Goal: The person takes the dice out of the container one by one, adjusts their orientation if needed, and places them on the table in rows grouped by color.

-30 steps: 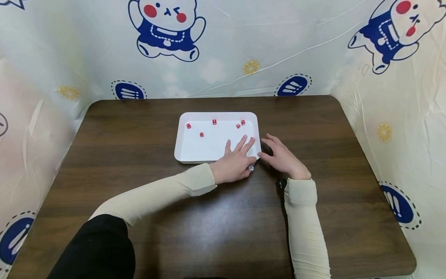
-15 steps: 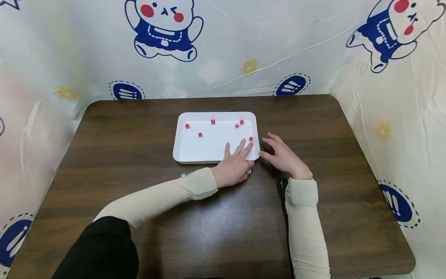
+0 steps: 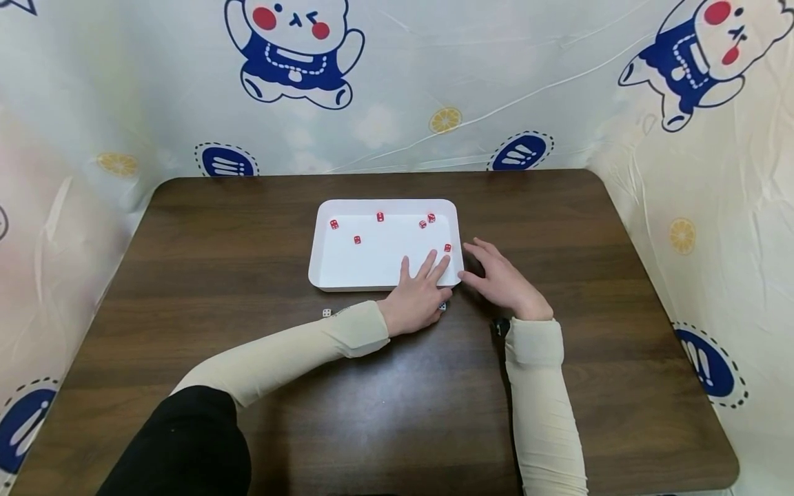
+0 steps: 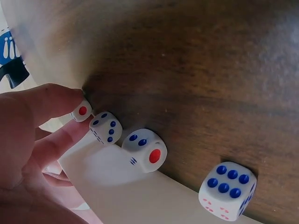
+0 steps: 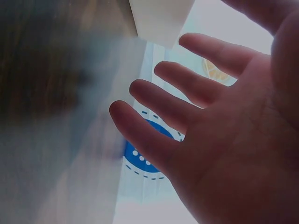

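Observation:
At the front edge of the white tray [image 3: 372, 265], my left hand [image 3: 414, 303] pinches a white die [image 4: 82, 111] between thumb and a finger. Its other fingers spread over the tray. A row of white dice, one with two blue dots and a red dot [image 4: 145, 151], stands along the tray's side in the left wrist view; the hand and sleeve hide most of them in the head view. My right hand [image 3: 505, 282] is beside the tray's right front corner, fingers apart and holding nothing. In the right wrist view its palm and fingers [image 5: 154, 109] show.
Several small red dice lie in the tray, including one at the front left [image 3: 357, 240] and one near the right wall [image 3: 448, 247]. A white die [image 3: 327, 313] sits on the brown table [image 3: 248, 255] by the left sleeve. A patterned curtain [image 3: 397, 83] surrounds the table.
My left hand has shifted slightly toward me, uncovering the red die near the tray's right wall. A white die by the left sleeve has come into sight. The right hand stays nearly still.

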Motion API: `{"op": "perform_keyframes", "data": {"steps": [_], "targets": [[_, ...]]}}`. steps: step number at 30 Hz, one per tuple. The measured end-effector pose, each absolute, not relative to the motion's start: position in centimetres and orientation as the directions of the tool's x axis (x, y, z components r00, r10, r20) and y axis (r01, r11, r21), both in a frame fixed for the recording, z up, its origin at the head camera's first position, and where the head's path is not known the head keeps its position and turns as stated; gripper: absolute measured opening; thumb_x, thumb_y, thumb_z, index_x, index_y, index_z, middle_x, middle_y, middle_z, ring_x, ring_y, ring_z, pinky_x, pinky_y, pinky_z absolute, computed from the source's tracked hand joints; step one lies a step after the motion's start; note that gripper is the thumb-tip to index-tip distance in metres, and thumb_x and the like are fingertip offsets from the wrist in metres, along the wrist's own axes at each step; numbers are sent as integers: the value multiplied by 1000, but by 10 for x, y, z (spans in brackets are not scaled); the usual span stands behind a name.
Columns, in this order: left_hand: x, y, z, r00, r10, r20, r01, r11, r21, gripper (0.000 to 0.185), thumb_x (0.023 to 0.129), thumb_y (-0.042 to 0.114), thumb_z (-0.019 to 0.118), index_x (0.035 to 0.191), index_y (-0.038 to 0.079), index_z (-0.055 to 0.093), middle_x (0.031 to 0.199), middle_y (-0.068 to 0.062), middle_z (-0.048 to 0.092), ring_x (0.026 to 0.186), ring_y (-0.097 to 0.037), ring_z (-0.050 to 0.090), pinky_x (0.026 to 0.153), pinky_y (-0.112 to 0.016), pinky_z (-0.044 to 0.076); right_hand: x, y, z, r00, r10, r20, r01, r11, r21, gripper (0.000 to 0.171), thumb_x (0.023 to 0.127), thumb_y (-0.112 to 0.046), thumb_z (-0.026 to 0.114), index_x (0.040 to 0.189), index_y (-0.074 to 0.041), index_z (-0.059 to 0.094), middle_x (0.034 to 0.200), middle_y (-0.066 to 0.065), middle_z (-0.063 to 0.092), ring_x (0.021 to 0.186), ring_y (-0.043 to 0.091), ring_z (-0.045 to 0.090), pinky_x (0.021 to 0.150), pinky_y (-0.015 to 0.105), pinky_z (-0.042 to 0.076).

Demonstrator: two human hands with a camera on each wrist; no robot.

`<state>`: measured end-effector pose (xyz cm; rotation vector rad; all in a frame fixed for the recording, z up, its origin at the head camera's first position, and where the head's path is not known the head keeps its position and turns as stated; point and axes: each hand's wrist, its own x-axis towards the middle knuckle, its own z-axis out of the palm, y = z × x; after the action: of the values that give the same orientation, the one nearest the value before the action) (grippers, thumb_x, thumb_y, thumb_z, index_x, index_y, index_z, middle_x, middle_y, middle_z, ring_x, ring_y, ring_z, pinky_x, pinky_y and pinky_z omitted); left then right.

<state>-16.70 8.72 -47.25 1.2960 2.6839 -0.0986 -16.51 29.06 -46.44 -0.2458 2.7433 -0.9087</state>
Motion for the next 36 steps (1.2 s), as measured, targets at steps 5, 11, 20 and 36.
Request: {"op": "perform_keyframes", "data": {"steps": [5, 11, 20, 36], "targets": [[-166, 87, -474, -616, 771, -160, 780, 625, 7, 35, 93, 35, 61, 126, 23, 63, 161, -15, 17, 150, -39, 8, 103, -73, 25, -166, 288, -464, -952, -255, -167, -105, 788, -606, 61, 96, -29, 57, 149, -7, 35, 159, 21, 20, 145, 40, 25, 113, 58, 27], [-165, 83, -471, -620, 771, -147, 776, 630, 30, 38, 92, 34, 62, 128, 22, 61, 161, -15, 17, 150, -39, 8, 103, -74, 25, -166, 283, -465, -953, -253, -166, -106, 791, -602, 64, 96, -28, 58, 150, -8, 32, 159, 20, 20, 145, 39, 26, 113, 58, 27], [-166, 64, -435, -645, 764, -34, 735, 631, 248, 26, 92, 32, 62, 112, 16, 64, 160, -16, 21, 150, -39, 9, 110, -68, 21, -165, 281, -465, -950, -264, -167, -116, 794, -597, 65, 96, -28, 58, 151, -6, 31, 159, 18, 22, 145, 36, 27, 114, 54, 27], [-196, -61, -398, -926, 324, 193, 356, 578, 735, 31, 99, 22, 53, 124, 8, 64, 145, -9, 51, 129, -28, 52, 105, -44, 42, -160, 271, -462, -935, -261, -242, -86, 826, -557, 73, 98, -34, 53, 154, -4, 17, 162, 14, 15, 149, 34, 19, 118, 51, 19]]}}
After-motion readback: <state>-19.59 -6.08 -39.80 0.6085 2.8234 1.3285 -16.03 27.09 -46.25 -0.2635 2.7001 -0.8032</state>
